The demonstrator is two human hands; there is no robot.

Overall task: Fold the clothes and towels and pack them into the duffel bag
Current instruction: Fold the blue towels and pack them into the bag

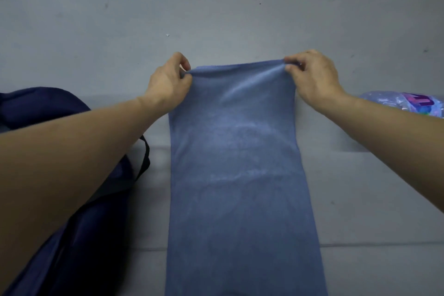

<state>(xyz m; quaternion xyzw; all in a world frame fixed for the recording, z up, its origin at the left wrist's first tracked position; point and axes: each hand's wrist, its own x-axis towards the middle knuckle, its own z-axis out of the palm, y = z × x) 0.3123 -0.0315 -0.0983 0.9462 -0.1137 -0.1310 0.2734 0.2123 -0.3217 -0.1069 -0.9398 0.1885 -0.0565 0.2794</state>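
A long blue towel (237,175) hangs stretched in front of me, running from my hands down past the bottom edge of the view. My left hand (168,81) pinches its top left corner. My right hand (312,77) pinches its top right corner, so the top edge is pulled taut between them. The navy duffel bag (79,235) lies at the left, partly behind my left forearm, with a black strap (144,161) showing beside it.
A pale grey wall fills the background. Below it lies a grey surface (360,199) with seams across it. A clear plastic packet with purple print (408,106) sits at the far right, behind my right forearm.
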